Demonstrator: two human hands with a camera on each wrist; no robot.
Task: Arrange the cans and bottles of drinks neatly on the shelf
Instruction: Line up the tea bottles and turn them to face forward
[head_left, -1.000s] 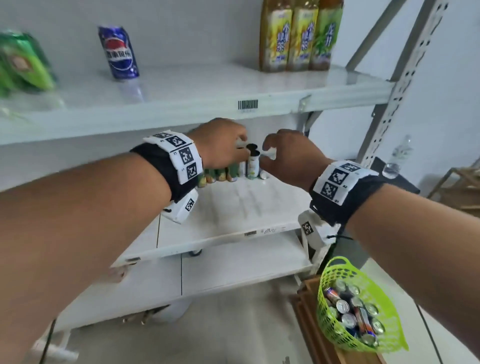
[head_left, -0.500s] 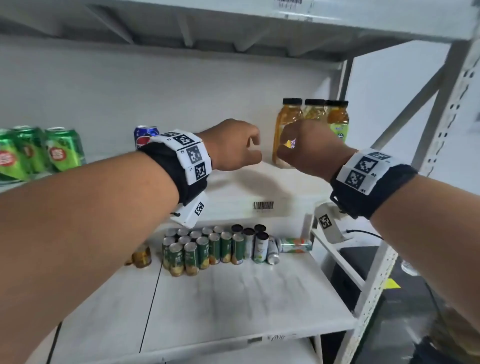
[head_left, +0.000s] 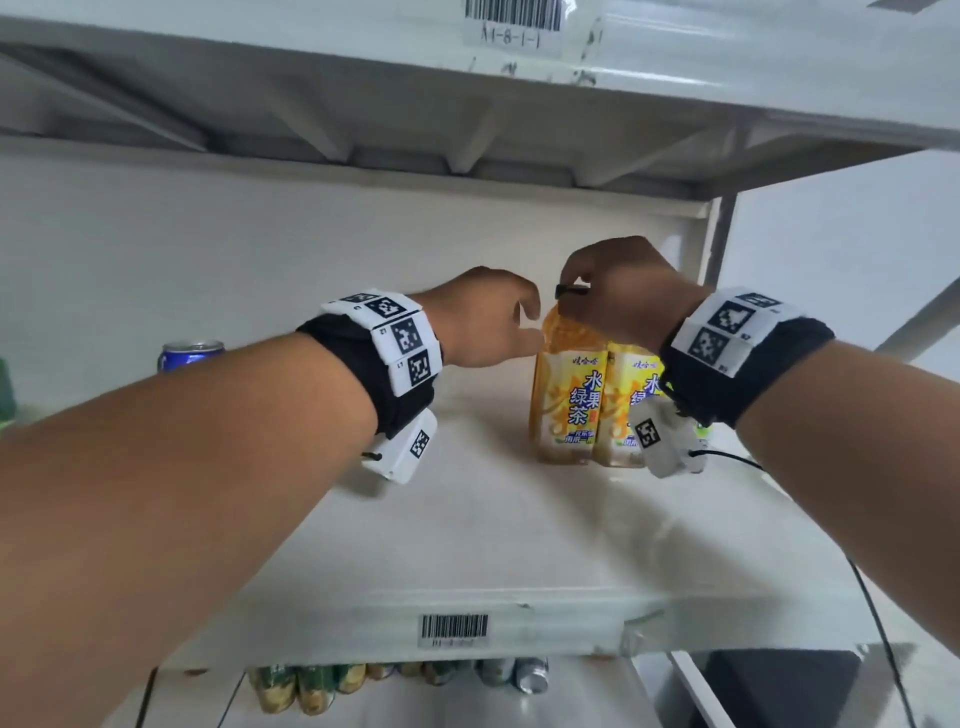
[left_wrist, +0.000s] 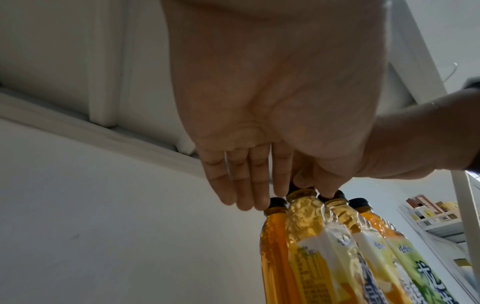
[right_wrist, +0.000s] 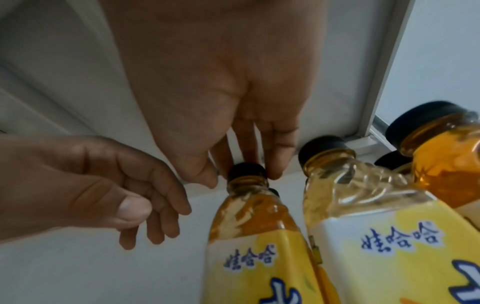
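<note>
Two hands meet at the tea bottles (head_left: 563, 405): the right hand (head_left: 618, 291) pinches a black cap (right_wrist: 246, 171) to straighten it; the left hand (head_left: 483, 317) hovers beside, fingers loosely curled, empty.

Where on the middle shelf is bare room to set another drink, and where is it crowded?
Bare shelf runs between the blue can and the tea bottles, and forward to the barcode edge. It is crowded at the right rear, where the bottles touch and both hands meet.

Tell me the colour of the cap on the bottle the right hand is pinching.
Black. The cap shows best in the right wrist view, pinched by the right hand.
</note>
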